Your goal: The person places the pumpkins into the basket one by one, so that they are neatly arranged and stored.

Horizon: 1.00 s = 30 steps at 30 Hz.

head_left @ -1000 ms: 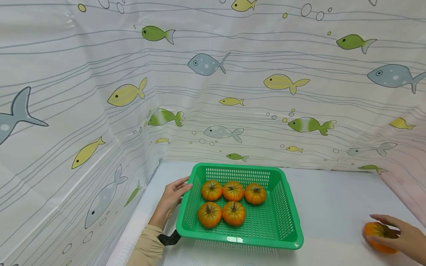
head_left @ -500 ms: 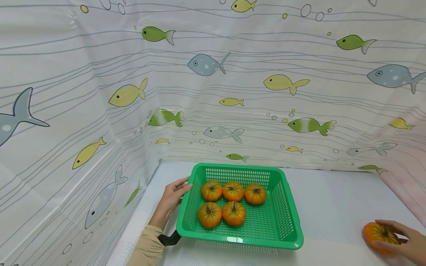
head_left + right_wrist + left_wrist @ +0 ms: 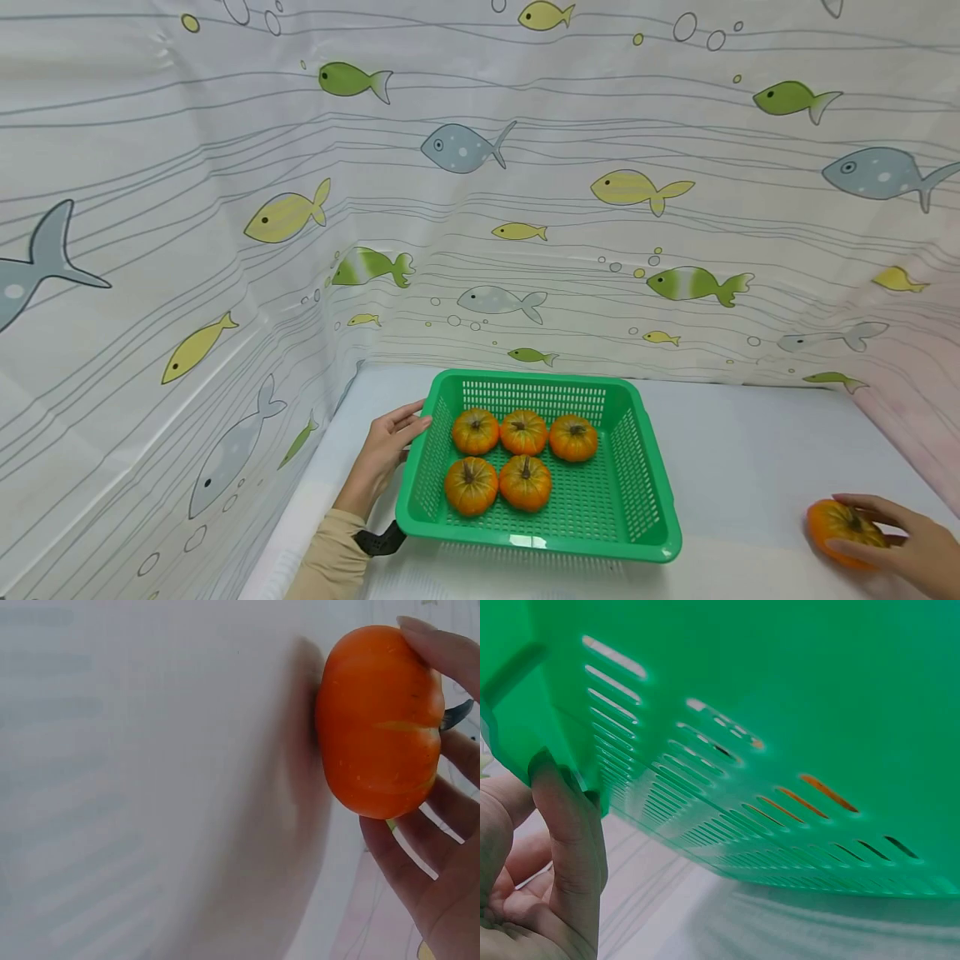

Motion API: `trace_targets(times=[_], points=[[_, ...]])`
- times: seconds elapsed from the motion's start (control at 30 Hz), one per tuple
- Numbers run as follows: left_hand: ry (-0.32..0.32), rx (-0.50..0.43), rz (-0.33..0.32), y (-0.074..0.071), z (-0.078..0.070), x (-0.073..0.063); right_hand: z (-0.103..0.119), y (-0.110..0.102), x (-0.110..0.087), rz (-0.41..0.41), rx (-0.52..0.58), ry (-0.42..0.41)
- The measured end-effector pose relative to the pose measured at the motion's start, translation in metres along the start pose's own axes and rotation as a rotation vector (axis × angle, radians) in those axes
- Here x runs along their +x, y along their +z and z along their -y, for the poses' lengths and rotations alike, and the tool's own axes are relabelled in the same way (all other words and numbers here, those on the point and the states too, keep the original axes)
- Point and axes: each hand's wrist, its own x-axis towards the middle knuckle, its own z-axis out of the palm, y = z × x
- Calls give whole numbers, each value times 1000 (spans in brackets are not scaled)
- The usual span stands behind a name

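Note:
A green plastic basket stands on the table in the head view, with several small orange pumpkins inside. Three pumpkins form its back row and two sit in front, all toward the left. My left hand holds the basket's left rim; in the left wrist view its fingers hook under the green edge. At far right, my right hand grips another pumpkin between thumb and fingers. The right wrist view shows this pumpkin's smooth orange underside and dark stem, close to the white table surface.
A white table surface lies between the basket and the right hand. White sheeting printed with fish surrounds the table at the back and sides. A black strap piece sits at the left wrist, beside the basket's front left corner.
My right hand has shifted slightly left with its pumpkin and turned, so more of the pumpkin's top shows. The left hand and basket stay in place.

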Motion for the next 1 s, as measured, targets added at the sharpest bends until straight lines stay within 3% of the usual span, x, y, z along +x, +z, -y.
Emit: trace_targets(times=[0.3, 0.53, 0.67, 0.87, 1.0], points=[[-4, 1, 0, 0, 1, 0, 16, -2, 3, -18, -13, -65], [3, 4, 2, 0, 0, 0, 41, -3, 3, -42, -18, -142], [2, 6, -3, 0, 0, 0, 55, -4, 2, -85, -1, -213], [-5, 4, -2, 1, 0, 1, 72, -2, 1, -173, 50, -385], [-5, 8, -6, 1, -1, 0, 88, -2, 4, -168, 59, -437]])
